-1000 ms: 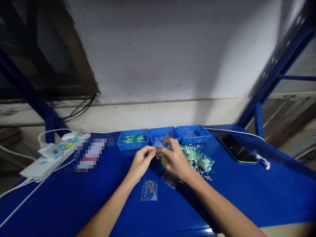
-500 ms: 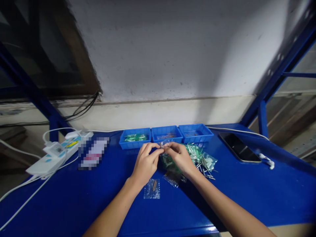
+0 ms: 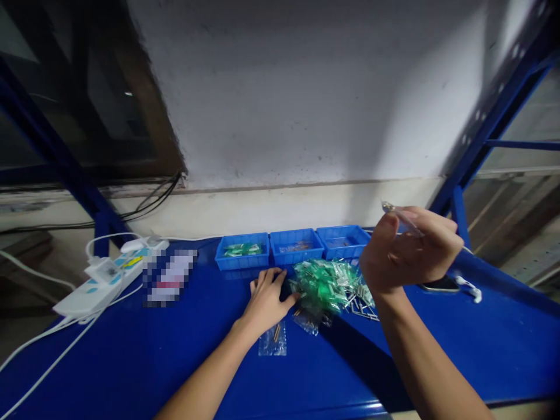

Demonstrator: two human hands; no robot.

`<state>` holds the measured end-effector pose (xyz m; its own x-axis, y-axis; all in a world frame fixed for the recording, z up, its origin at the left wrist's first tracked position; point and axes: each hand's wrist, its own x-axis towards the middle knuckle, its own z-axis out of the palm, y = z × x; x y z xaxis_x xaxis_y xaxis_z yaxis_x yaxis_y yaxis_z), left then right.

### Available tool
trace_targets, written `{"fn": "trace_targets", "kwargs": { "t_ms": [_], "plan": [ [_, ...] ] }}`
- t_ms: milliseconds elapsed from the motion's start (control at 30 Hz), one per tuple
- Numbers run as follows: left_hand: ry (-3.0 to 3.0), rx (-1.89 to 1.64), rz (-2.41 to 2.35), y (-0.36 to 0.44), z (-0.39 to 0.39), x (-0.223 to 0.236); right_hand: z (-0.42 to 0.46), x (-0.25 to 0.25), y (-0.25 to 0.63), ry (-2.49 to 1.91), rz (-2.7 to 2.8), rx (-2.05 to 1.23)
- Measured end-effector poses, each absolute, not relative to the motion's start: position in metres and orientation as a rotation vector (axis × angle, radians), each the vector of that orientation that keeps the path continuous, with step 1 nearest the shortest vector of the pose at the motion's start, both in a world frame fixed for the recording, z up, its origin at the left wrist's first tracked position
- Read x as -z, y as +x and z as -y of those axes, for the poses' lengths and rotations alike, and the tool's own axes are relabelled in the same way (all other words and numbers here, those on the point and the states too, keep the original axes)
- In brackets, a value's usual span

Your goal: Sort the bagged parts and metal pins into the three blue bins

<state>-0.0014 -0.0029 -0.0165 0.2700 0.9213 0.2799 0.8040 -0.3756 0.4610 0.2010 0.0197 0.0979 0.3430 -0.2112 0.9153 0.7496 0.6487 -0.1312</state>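
My right hand (image 3: 411, 251) is raised above the table at the right, thumb and fingers closed on a small clear plastic bag (image 3: 405, 219). Something shiny shows at the bag's tip, too small to make out. My left hand (image 3: 268, 298) rests on the blue table with its fingers apart and nothing visible in it. Just right of it lies a pile of green and clear small bags (image 3: 321, 286), with loose metal pins (image 3: 363, 308) at its right edge. A clear bag with copper-coloured pins (image 3: 272, 343) lies nearer to me, by my left wrist.
Behind the hands stand a left blue bin (image 3: 242, 261) with green bags, a middle bin (image 3: 297, 255) and a right bin (image 3: 343, 252). A power strip (image 3: 94, 291) with white cables is at the left. A phone (image 3: 440, 284) and white earphones (image 3: 469, 287) lie at the right.
My hands have come apart. The right hand has lifted up and to the right with the small bag, while the left has let go and come down onto the table beside the pile.
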Motion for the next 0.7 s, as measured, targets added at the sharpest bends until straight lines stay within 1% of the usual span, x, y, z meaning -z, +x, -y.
{"fn": "trace_targets", "kwargs": {
  "t_ms": [100, 167, 233, 300, 400, 567, 700],
  "plan": [
    [2.275, -0.751, -1.608, -0.003, 0.001, 0.017, -0.023, -0.099, 0.199, -0.595, 1.049, 0.693],
    [2.23, -0.775, -1.623, -0.003, 0.0, 0.016, -0.029, -0.087, 0.196, -0.664, 1.204, 0.64],
    [2.158, -0.86, -1.623, -0.003, -0.003, 0.016, -0.035, -0.065, 0.193, -0.856, 1.529, 0.521],
    [2.09, -1.0, -1.568, -0.004, -0.007, 0.016, -0.04, -0.042, 0.188, -1.153, 1.837, 0.349],
    [2.088, -1.172, -1.439, -0.007, -0.012, 0.016, -0.041, -0.02, 0.179, -1.362, 1.952, 0.123],
    [2.227, -1.298, -1.363, -0.013, -0.011, 0.01, -0.028, -0.016, 0.155, -1.27, 1.959, -0.197],
    [2.189, -1.465, -1.43, -0.019, -0.011, 0.008, -0.022, -0.01, 0.14, -1.187, 1.982, -0.441]
  ]
}}
